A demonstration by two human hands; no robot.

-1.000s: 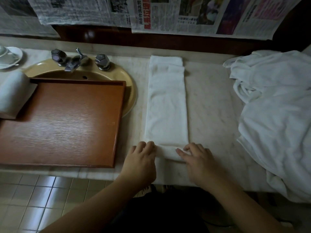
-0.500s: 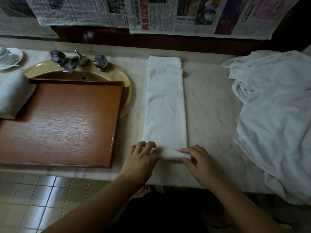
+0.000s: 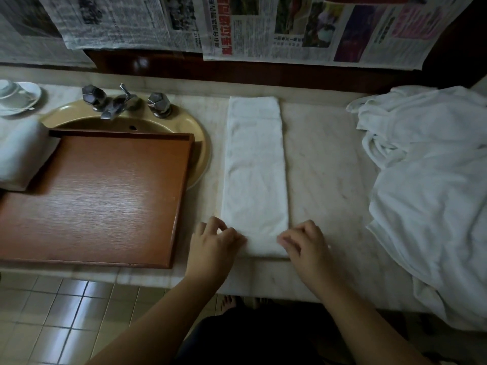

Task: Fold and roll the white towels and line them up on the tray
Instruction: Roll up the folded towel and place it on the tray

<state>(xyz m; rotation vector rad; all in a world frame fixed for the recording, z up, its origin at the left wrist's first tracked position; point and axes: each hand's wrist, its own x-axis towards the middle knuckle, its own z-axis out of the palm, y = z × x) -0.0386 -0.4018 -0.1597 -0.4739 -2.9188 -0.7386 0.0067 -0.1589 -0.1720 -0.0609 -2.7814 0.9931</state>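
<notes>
Dim room: marble counter (image 3: 324, 164), newspapers (image 3: 290, 27) on wall, tiled floor (image 3: 66, 312).

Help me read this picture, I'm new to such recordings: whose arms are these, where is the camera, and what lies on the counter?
There is no machine here. A person wears a camera on the head, so this single view looks forward and down at their own two arms. The left hand and right hand each curl their fingers on the near end of a long folded towel, which lies flat on the marble counter and is just beginning to roll. To the left a wooden tray sits partly over a sink, with one rolled towel at the tray's far left edge. To the right lies a pile of loose white towels. Newspapers hang above.
</notes>
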